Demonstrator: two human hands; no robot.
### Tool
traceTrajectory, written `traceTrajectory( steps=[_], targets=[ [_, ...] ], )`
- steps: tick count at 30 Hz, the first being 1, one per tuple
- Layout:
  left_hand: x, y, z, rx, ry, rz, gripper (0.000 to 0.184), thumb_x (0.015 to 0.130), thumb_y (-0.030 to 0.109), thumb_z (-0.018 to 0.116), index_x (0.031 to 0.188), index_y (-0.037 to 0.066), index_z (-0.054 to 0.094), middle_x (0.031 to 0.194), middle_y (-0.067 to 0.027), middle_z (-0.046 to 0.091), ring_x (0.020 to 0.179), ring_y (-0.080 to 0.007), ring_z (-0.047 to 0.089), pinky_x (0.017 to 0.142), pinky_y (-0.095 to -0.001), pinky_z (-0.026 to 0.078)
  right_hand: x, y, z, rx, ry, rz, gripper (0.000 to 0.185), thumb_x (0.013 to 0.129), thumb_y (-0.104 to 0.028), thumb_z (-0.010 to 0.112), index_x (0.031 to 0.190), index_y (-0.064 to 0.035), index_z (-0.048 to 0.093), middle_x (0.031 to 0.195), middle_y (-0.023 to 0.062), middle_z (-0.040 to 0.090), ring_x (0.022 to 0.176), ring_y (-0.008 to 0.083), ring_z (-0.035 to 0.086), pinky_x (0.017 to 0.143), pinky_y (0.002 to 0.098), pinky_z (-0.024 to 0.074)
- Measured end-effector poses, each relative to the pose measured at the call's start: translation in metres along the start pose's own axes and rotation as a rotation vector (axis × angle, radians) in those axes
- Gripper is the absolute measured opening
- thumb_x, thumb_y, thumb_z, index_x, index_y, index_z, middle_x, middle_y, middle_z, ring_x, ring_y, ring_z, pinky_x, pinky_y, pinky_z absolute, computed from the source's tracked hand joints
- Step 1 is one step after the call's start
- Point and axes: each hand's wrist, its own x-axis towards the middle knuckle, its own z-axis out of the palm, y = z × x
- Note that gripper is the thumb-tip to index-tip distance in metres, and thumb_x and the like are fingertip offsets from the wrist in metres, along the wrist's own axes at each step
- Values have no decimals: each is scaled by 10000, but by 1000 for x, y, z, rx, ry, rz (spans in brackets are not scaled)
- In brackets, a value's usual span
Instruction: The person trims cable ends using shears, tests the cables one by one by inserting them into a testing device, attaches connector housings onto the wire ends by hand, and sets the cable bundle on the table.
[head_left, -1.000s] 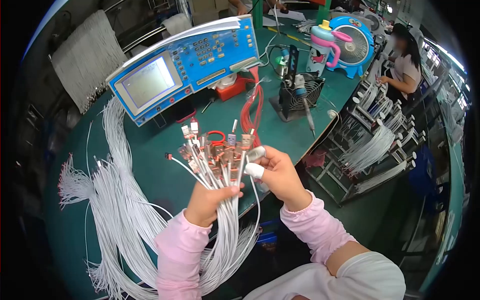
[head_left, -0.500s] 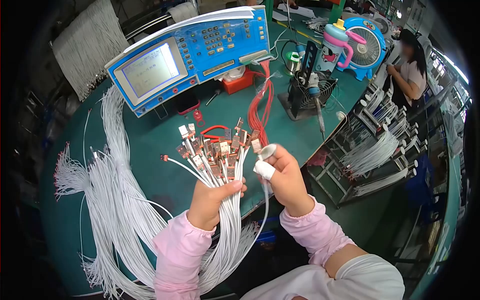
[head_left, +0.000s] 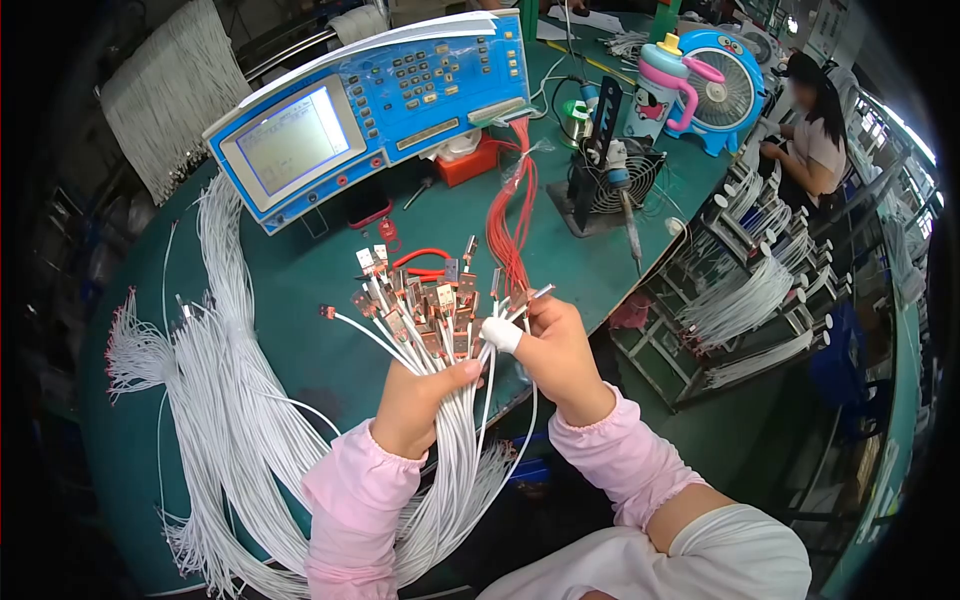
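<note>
My left hand [head_left: 425, 395] is wrapped round a thick bundle of white USB cables [head_left: 458, 440], just below their plugs. The metal USB plugs [head_left: 445, 297] fan out above that fist, facing several ways. Close by on the right, my right hand [head_left: 560, 355] is closed on a USB cable, its thumb wrapped in a white covering. A plug [head_left: 543, 292] sticks out tilted up and right beside the right fingertips. Whether a second cable is pinched there too, I cannot tell. One loose cable hangs down below the right hand.
A blue tester [head_left: 370, 110] with a lit screen stands at the back, red wires [head_left: 510, 225] running from it. Soldering iron [head_left: 630, 225], cup [head_left: 655, 95] and fan [head_left: 715, 95] are at right. Many white cables [head_left: 235, 400] lie left. A person [head_left: 810, 150] works beyond cable racks [head_left: 750, 290].
My right hand has shifted slightly left, closer to the bundle. The plug at its fingers has gone from nearly upright to tilted right. My left hand keeps its hold on the bundle.
</note>
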Motion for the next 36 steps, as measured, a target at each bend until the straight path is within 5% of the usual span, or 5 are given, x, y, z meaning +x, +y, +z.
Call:
traceTrajectory(
  steps=[14,17,21,24,36],
  targets=[
    [1,4,-2,-75,-5,45,394,668,-96,572,1046,-10,502,941,-79,580,837,-169,564,746,-283,446,-3,0,7,-2,-22,72,135,747,-52,615,864,2,575,740,-25,567,655,39,495,573,189,395],
    [0,6,-1,-60,4,30,392,666,-96,577,1042,-8,508,937,-72,581,832,-163,563,741,-279,446,-3,4,2,-124,-17,47,202,742,-32,604,928,1,533,795,48,589,662,99,553,604,227,433],
    [-2,8,0,6,15,46,378,656,-92,599,1017,-6,523,919,-67,585,808,-152,565,728,-274,447,-4,-3,2,148,35,117,210,741,-60,598,916,-5,496,728,53,553,597,117,535,544,227,419],
    [0,3,0,35,9,69,379,642,-68,621,1003,-2,527,885,-63,586,774,-146,568,697,-260,452,-3,0,-3,63,-119,188,192,747,-90,603,898,-11,513,651,18,534,526,81,497,470,198,387],
    [-2,5,3,35,-53,114,307,684,-35,607,983,-24,539,831,-79,600,714,-146,575,624,-251,464,-8,-5,16,-25,-22,86,150,755,-148,611,842,-37,562,650,-19,547,520,41,462,454,170,333]
  ],
)
